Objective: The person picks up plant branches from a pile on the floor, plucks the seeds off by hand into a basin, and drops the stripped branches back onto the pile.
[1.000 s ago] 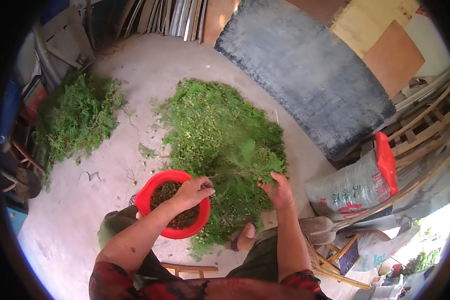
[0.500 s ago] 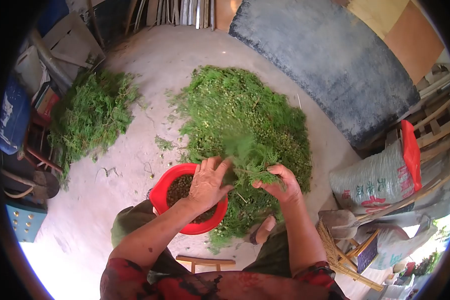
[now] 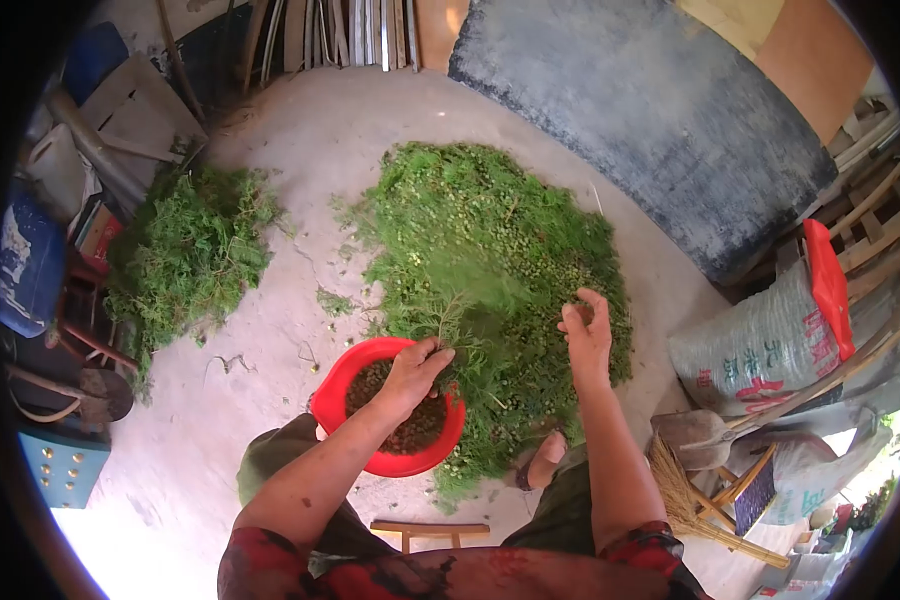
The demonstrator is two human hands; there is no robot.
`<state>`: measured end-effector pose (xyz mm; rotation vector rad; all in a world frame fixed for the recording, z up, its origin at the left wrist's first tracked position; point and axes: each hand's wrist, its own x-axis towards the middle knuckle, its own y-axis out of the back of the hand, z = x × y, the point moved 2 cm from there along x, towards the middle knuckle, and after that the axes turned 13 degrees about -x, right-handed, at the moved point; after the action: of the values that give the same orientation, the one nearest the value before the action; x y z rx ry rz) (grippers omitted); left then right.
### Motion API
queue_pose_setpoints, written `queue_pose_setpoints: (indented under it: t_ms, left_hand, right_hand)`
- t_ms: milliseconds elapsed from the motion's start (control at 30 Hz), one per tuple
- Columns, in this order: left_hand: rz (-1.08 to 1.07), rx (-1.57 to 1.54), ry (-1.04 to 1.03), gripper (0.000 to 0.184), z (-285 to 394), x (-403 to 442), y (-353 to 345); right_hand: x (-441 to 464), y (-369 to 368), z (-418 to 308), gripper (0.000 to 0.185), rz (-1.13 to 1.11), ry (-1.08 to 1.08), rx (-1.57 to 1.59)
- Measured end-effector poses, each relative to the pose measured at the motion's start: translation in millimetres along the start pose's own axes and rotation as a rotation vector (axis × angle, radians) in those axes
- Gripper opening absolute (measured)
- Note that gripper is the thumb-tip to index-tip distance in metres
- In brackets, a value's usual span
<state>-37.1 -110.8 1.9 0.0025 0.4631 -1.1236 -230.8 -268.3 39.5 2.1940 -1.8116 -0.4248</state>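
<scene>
Over the rim of a red basin, my left hand is closed on a feathery green sprig. Small brownish round pieces lie inside the basin. My right hand is raised above the right side of a large heap of green plants, its fingers curled and apart, with nothing visible between them. The heap is dotted with small round pale-green heads and spreads over the floor beyond the basin and to its right.
A smaller green pile lies at the left. A dark board leans at the upper right. At the right are a full woven sack, a shovel and a broom. A wooden stool stands below.
My right hand has come away from the sprig, moving up and to the right, and its fingers have opened. My left hand now holds the sprig near the basin's right side.
</scene>
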Motion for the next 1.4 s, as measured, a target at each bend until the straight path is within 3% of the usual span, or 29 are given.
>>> queue_pose_setpoints:
  t_ms: [67, 100, 167, 267, 400, 433, 533, 600, 767, 867, 900, 1033, 1133, 1233, 1333, 1367, 1400]
  left_hand:
    - [0.032, -0.035, -0.063, 0.027, 6.5, -0.4, -0.3]
    - [0.047, 0.089, -0.139, 0.027, 3.7, 3.6, 2.1]
    - [0.073, 0.335, -0.285, 0.028, -9.6, 13.0, 5.1]
    - [-0.043, 0.423, -0.460, 0.032, 5.3, -7.7, -20.5]
    - [-0.244, 0.523, -0.564, 0.035, 14.4, -31.1, -39.3]
    - [-0.279, 0.546, -0.713, 0.027, 18.0, -29.7, -37.5]
    - [-0.167, 0.177, -0.342, 0.017, 20.0, -20.0, -11.9]
    - [-0.007, 0.048, -0.311, 0.012, 20.3, -8.7, 13.7]
    - [0.131, -0.364, -0.104, 0.053, 11.3, 0.5, 52.7]
    - [-0.141, -0.652, 0.139, 0.076, 20.5, -11.9, 36.5]
    - [-0.235, -0.721, 0.189, 0.076, 28.1, -17.5, 30.3]
    - [-0.319, -0.369, 0.198, 0.052, 10.6, -13.6, 28.4]
    - [-0.183, -0.340, 0.198, 0.042, 6.5, -12.4, 33.6]
    - [-0.037, -0.527, 0.093, 0.046, 3.1, -14.0, 25.9]
    - [-0.056, -0.220, 0.173, 0.051, -2.6, -23.8, 12.2]
    - [-0.241, -0.267, 0.287, 0.063, -13.0, -26.4, 5.2]
    - [-0.311, -0.296, 0.334, 0.059, -17.7, -31.1, -1.6]
  right_hand:
    - [1.0, -4.5, 11.0, 0.018, -0.117, 0.147, -0.174]
    - [-9.4, -13.3, 5.1, 0.023, -0.347, 0.005, -0.018]
    - [-33.2, -37.1, -2.0, 0.034, -0.621, -0.103, -0.055]
    - [-64.2, -68.8, -0.7, 0.050, -0.594, -0.014, 0.083]
    - [-49.6, -67.4, 17.4, 0.046, -0.508, -0.288, 0.388]
    - [-46.5, -62.4, 17.4, 0.043, -0.490, -0.338, 0.467]
    - [-44.6, -54.9, 4.3, 0.030, -0.508, -0.427, 0.538]
    - [-41.1, -47.1, 4.7, 0.028, -0.656, -0.425, 0.545]
    - [-41.5, -48.2, -2.3, 0.027, -0.715, -0.509, 0.606]
    - [-46.5, -50.4, -10.4, 0.029, -0.745, -0.520, 0.524]
    - [-48.4, -52.2, -9.9, 0.031, -0.752, -0.517, 0.485]
    - [-49.7, -61.1, 4.0, 0.036, -0.822, -0.284, 0.236]
    - [-50.2, -67.3, 21.2, 0.035, -0.877, -0.208, 0.223]
    - [-51.2, -65.4, 13.1, 0.031, -0.867, -0.253, 0.394]
    - [-47.8, -64.6, 14.2, 0.032, -0.780, -0.311, 0.593]
    - [-49.1, -68.5, 12.6, 0.031, -0.755, -0.312, 0.624]
    - [-51.5, -71.6, 11.3, 0.031, -0.730, -0.314, 0.654]
